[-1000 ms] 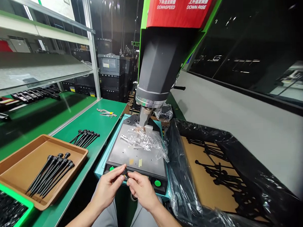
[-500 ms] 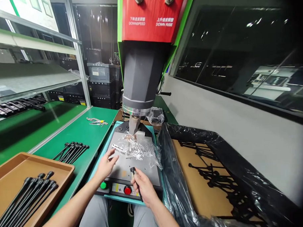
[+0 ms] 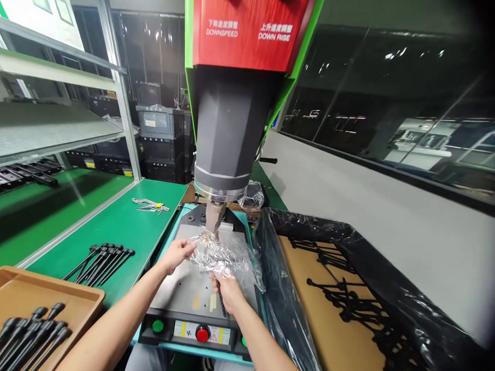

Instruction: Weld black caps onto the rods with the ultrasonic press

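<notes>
My right hand is closed round a thin black rod, low over the metal plate of the press. The rod's knobbed upper end is hidden under crumpled clear plastic film. My left hand is at the film's left edge, its thumb and fingers pinched together on it. Just behind the film, the press's metal horn points down at the plate. The small pale slotted part does not show clearly now.
Black knobbed rods lie on the green bench, and more rest in a brown tray. Pliers lie farther back. At right, a plastic-lined box holds black parts. Green and red buttons line the press's front.
Both hands have moved forward to the plastic film. My left hand has gone from open to pinching the film's edge. The rod's knob has passed under the film.
</notes>
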Demonstrator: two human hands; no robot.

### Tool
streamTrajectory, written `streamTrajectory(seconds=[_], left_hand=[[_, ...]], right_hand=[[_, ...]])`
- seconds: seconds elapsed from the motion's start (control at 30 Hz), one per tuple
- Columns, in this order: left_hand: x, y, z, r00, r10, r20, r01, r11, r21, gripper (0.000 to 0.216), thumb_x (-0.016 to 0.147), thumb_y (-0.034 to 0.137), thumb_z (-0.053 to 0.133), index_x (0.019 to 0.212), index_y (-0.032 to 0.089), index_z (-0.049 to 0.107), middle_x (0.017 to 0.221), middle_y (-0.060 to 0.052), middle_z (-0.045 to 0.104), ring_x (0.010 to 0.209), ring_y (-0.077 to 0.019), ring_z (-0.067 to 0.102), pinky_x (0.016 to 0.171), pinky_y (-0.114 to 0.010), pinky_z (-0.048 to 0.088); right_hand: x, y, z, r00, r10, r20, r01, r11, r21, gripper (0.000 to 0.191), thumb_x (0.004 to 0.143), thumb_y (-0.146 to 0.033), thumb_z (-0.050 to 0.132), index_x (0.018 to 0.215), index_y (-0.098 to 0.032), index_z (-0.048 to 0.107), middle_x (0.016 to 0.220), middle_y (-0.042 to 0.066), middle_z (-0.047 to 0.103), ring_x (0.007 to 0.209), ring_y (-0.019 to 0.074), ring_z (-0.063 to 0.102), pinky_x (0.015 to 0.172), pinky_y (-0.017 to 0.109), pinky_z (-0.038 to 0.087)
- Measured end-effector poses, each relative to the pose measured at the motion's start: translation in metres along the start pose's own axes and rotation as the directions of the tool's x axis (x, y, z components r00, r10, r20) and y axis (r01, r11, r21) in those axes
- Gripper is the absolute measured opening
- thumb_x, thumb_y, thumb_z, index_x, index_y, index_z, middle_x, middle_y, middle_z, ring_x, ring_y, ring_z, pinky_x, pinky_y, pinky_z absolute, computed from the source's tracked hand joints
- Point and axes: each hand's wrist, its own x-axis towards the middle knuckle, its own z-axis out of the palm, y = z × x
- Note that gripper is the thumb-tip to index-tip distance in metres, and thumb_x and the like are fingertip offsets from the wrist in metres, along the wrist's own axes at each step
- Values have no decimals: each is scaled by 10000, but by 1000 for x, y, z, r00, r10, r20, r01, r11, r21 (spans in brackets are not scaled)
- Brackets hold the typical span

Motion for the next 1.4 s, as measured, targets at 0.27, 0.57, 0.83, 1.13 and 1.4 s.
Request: streamTrajectory(seconds=[0.27,0.57,0.83,1.13,1.4], left_hand=[[-12,6,-3,999,4,49,1,994,-106,383,638,486,759,670,145,587,562,21,585,488,-106,517,550,-240,400],[-6,19,-1,1000,18,11,-16,990,-143,356,634,463,751,657,149,583,559,26,580,467,-100,496,503,-230,350],[7,20,-4,1000,15,-9,-16,988,-155,344,611,449,750,675,152,589,561,29,576,466,-101,500,509,-233,359],[8,15,-7,1000,11,-14,-13,990,-138,341,630,453,738,665,153,580,560,25,576,468,-101,493,514,-235,364],[5,0,-7,1000,13,-9,-14,997,-70,365,618,478,732,652,150,577,552,25,570,436,-81,422,474,-227,330]], right_hand=[[20,-35,2,905,-418,79,422,858,-294,334,739,-345,675,1025,-173,681,1106,106,681,1054,269,601,975,419,422],[45,-65,22,904,-427,-12,404,864,-299,382,692,-310,654,1038,-151,678,1039,95,713,945,253,637,905,386,465],[71,-73,33,933,-360,13,345,880,-326,306,660,-365,688,892,-165,694,856,64,721,831,244,640,736,316,494],[83,-70,17,920,-391,27,373,851,-370,234,731,-405,656,851,-214,720,1035,57,689,1048,255,586,870,348,467],[77,-34,4,886,-444,-136,400,878,-262,406,701,-440,676,1035,-211,709,1315,91,555,1228,266,474,1041,387,363]])
